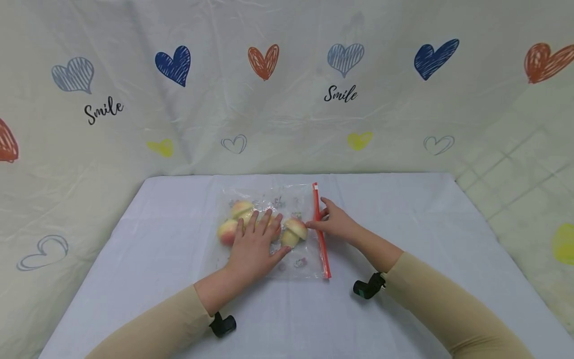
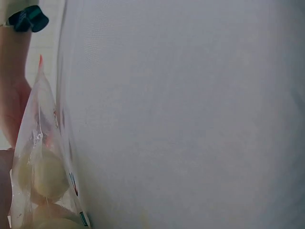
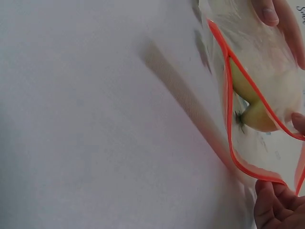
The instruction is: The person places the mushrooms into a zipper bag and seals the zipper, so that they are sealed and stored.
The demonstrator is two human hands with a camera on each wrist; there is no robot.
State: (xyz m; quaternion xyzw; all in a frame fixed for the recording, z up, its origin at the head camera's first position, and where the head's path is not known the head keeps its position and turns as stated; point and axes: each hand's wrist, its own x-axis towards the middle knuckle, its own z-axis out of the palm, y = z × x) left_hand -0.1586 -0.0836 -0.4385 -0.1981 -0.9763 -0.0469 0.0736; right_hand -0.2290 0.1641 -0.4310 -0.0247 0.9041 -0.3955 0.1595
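A clear zip bag [image 1: 269, 269] with a red zip edge [image 1: 323, 249] lies on the white table, holding several rounded red-and-yellow fruits [image 1: 229, 232] that look like peaches. My left hand [image 1: 253, 254] rests on top of the bag with fingers spread, hiding part of the fruit. At the zip edge, my right hand [image 1: 336, 219] grips the bag with bent fingers. In the right wrist view the bag's mouth gapes between two red strips [image 3: 230, 119]. Fingertips [image 3: 274, 202] hold the lower strip there, and a thumb touches the upper one. Pale fruit [image 3: 257, 114] shows inside.
A white cloth covers the table [image 1: 157, 239]. Behind it hangs a pale backdrop [image 1: 287, 109] printed with hearts and the word Smile. Small black cameras are strapped at the left wrist [image 1: 222, 325] and the right wrist [image 1: 369, 286].
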